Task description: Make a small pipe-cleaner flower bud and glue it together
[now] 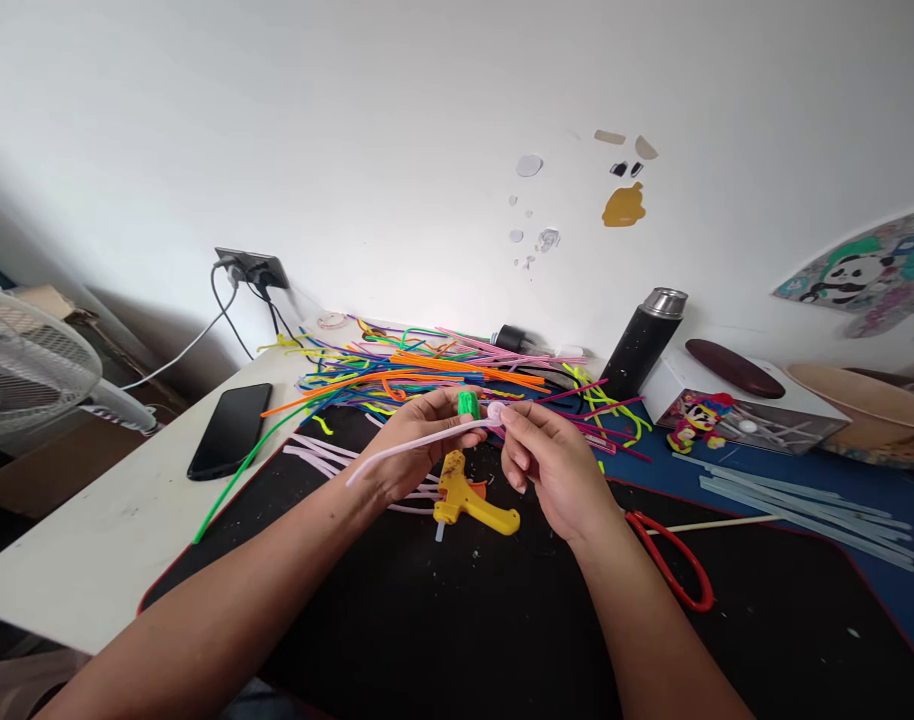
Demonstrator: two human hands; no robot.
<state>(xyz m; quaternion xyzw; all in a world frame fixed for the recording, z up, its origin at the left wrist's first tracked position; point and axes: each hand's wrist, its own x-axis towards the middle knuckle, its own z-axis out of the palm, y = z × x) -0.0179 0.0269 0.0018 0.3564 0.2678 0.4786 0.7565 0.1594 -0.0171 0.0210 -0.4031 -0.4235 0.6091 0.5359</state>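
- The black mat [502, 620] spreads before me, trimmed in red, its left edge lying along the white surface [52, 570] and its far right corner reaching over the blue surface [899, 590].
- A heap of coloured fuzzy stems [464, 368] sprawls past the mat's far edge, towards the wall; orange ones lie on top.
- A white box [674, 385] stands by the wall, beyond the mat's far right corner.
- A black flask [641, 345] with a metal cap leans just left of the box.
- My left hand [412, 440] is above the far part of the mat, thumb and fingers closed around a green fuzzy piece [468, 404].
- My right hand [554, 465] is close beside it, thumb and forefinger pinching a small lilac coil [495, 411].
- A phone [230, 430] lies on the white surface, between its left edge and the mat's left edge.
- A yellow glue gun [457, 490] rests on the mat, below my hands.
- A red scissor handle [702, 580] lies near the mat's far edge, beside my right forearm.
- The coil's loose lilac tail [412, 443] stretches across my left hand towards that wrist; the coil itself is just beside the green piece.
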